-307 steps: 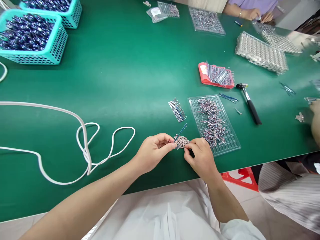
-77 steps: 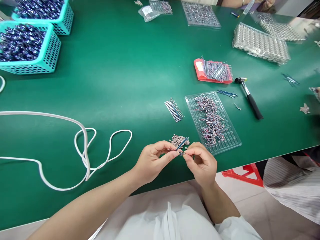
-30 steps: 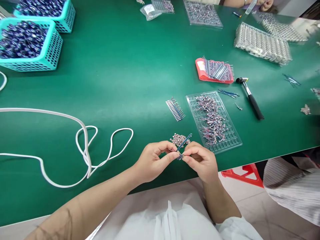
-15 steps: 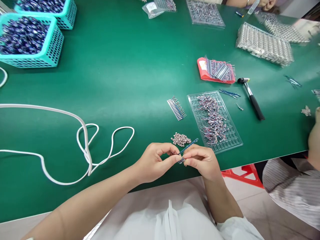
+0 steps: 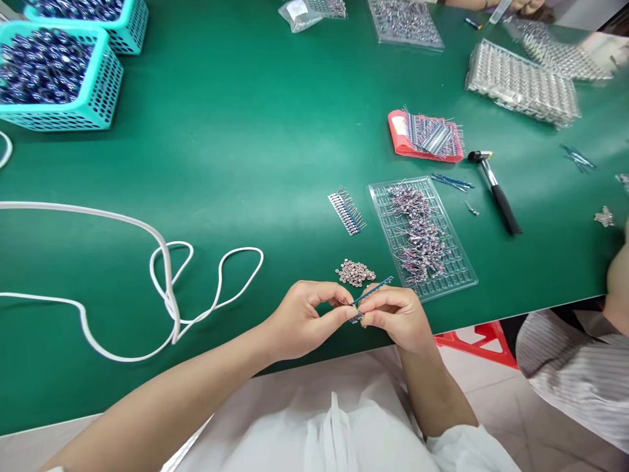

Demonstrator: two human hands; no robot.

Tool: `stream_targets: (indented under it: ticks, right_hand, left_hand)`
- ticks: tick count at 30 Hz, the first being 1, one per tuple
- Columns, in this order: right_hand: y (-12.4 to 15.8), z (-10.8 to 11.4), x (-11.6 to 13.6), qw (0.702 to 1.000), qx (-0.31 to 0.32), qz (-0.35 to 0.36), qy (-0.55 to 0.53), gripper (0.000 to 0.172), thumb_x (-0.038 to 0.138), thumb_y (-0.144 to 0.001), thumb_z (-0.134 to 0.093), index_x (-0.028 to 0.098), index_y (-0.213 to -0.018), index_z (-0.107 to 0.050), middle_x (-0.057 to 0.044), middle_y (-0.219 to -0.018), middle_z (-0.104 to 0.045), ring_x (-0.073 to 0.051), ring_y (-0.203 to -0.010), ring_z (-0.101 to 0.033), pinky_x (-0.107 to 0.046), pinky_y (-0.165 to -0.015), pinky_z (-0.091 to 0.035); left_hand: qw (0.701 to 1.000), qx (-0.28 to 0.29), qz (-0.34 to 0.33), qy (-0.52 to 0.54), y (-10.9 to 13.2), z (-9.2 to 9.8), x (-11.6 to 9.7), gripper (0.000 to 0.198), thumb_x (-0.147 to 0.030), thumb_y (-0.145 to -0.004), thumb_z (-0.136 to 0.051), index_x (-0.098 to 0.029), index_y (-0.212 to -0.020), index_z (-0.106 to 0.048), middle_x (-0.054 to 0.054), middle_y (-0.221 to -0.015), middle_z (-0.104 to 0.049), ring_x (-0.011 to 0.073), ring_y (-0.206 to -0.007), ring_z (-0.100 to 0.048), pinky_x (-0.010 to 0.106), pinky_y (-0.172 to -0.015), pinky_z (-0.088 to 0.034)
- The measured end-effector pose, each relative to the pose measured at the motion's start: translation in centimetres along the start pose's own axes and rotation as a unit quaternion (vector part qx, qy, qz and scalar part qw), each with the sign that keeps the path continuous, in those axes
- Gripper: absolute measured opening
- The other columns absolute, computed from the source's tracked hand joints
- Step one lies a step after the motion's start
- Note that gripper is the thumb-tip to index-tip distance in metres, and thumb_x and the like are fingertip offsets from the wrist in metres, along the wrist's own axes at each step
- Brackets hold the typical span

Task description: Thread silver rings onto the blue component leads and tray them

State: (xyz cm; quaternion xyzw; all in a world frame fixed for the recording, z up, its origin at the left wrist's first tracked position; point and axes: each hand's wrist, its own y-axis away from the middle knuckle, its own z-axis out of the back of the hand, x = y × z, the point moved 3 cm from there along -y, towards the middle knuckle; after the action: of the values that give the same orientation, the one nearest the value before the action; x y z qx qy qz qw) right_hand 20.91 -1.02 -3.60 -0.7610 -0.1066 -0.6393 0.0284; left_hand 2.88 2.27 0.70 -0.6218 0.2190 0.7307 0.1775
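Near the table's front edge my left hand (image 5: 314, 318) pinches a strip of small circuit boards (image 5: 374, 288) between thumb and fingers. Its thin blue edge sticks out up and to the right. My right hand (image 5: 397, 316) is closed at the same strip, fingertips almost touching those of the left; any smaller part between them is hidden. Just beyond the hands lies a pile of small round metal pieces (image 5: 354, 273). Farther off is another strip of circuit boards with wire leads (image 5: 346, 212). To the right, a clear plastic tray (image 5: 459, 278) holds many small wired parts (image 5: 417, 236).
A black-handled hammer (image 5: 501, 203), blue offcut strips (image 5: 452, 182) and a red packet of board strips (image 5: 400, 145) lie to the right. White cord (image 5: 170, 288) loops at left, below turquoise baskets (image 5: 101, 98). A co-worker's arm (image 5: 618, 288) is at the right edge.
The free end of the blue strip has shifted slightly to the right between my fingers. Both hands stay in nearly the same place, and the view has tilted a little.
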Motion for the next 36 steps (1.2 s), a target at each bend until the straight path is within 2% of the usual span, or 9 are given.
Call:
stream_targets:
  ticks: [6, 14, 19, 23, 26, 30, 36]
  right_hand:
    - [0.0, -0.1, 0.1, 1.0, -0.009, -0.005, 0.002, 0.013, 0.034, -0.071, -0.088, 0.025, -0.077, -0.08, -0.003, -0.072, -0.073, -0.016, -0.065, -0.068, -0.028, -0.057, -0.06]
    - [-0.1, -0.4, 0.3, 1.0, -0.022, 0.013, 0.003, 0.008, 0.027, -0.074, -0.085, 0.025, -0.08, -0.081, -0.003, -0.074, -0.071, -0.015, -0.066, -0.067, -0.028, -0.06, -0.059]
    - [0.1, -0.4, 0.7, 0.998, -0.03, 0.03, 0.056, 0.006, 0.028, -0.081, -0.079, 0.023, -0.085, -0.079, -0.003, -0.079, -0.069, -0.016, -0.072, -0.065, -0.029, -0.064, -0.056]
    - [0.5, 0.0, 1.5, 0.994, -0.006, 0.034, 0.1, 0.009, 0.029, -0.087, -0.073, 0.023, -0.091, -0.077, -0.004, -0.083, -0.068, -0.016, -0.076, -0.064, -0.029, -0.067, -0.055]
    - [0.8, 0.3, 1.8, 0.991, -0.01, 0.036, 0.126, 0.008, 0.028, -0.087, -0.072, 0.023, -0.091, -0.077, -0.004, -0.084, -0.068, -0.015, -0.075, -0.064, -0.028, -0.066, -0.054]
    - [1.1, 0.4, 1.9, 0.99, -0.048, 0.048, 0.121, 0.007, 0.027, -0.087, -0.071, 0.023, -0.087, -0.076, -0.003, -0.082, -0.068, -0.015, -0.073, -0.064, -0.025, -0.063, -0.052]
    - [1.2, 0.2, 2.0, 0.988, -0.06, 0.05, 0.134, 0.006, 0.023, -0.087, -0.07, 0.024, -0.087, -0.076, -0.002, -0.081, -0.068, -0.014, -0.071, -0.063, -0.024, -0.063, -0.051]
  left_hand:
    - [1.0, -0.006, 0.01, 0.021, 0.1, -0.2, 0.1, 0.015, -0.02, -0.084, -0.064, -0.015, -0.072, -0.07, 0.002, -0.066, -0.071, 0.0132, -0.061, -0.059, 0.024, -0.064, -0.05]
    - [0.999, -0.027, 0.016, 0.01, 0.1, -0.2, 0.3, 0.016, -0.021, -0.084, -0.065, -0.015, -0.07, -0.069, 0.001, -0.064, -0.068, 0.0124, -0.059, -0.056, 0.024, -0.061, -0.047]
    - [0.998, -0.043, 0.045, 0.029, 0.1, -0.4, 1.0, 0.013, -0.025, -0.084, -0.067, -0.015, -0.077, -0.069, 0.003, -0.07, -0.071, 0.0145, -0.064, -0.061, 0.024, -0.061, -0.049]
    - [0.996, -0.067, 0.047, 0.025, 0.2, -0.5, 1.5, 0.011, -0.027, -0.084, -0.069, -0.017, -0.08, -0.072, 0.004, -0.076, -0.075, 0.0167, -0.07, -0.067, 0.026, -0.067, -0.054]
    - [0.997, -0.056, 0.048, 0.02, 0.3, -0.6, 1.7, 0.011, -0.027, -0.084, -0.07, -0.018, -0.082, -0.075, 0.005, -0.081, -0.078, 0.0181, -0.074, -0.07, 0.028, -0.072, -0.055]
    - [0.996, -0.035, 0.074, 0.044, 0.2, -0.5, 1.9, 0.013, -0.027, -0.083, -0.071, -0.018, -0.09, -0.077, 0.007, -0.09, -0.08, 0.0207, -0.082, -0.072, 0.031, -0.079, -0.057]
    - [0.997, -0.029, 0.052, 0.042, 0.1, -0.2, 1.6, 0.012, -0.027, -0.086, -0.069, -0.018, -0.085, -0.075, 0.006, -0.083, -0.078, 0.0193, -0.078, -0.071, 0.028, -0.076, -0.056]
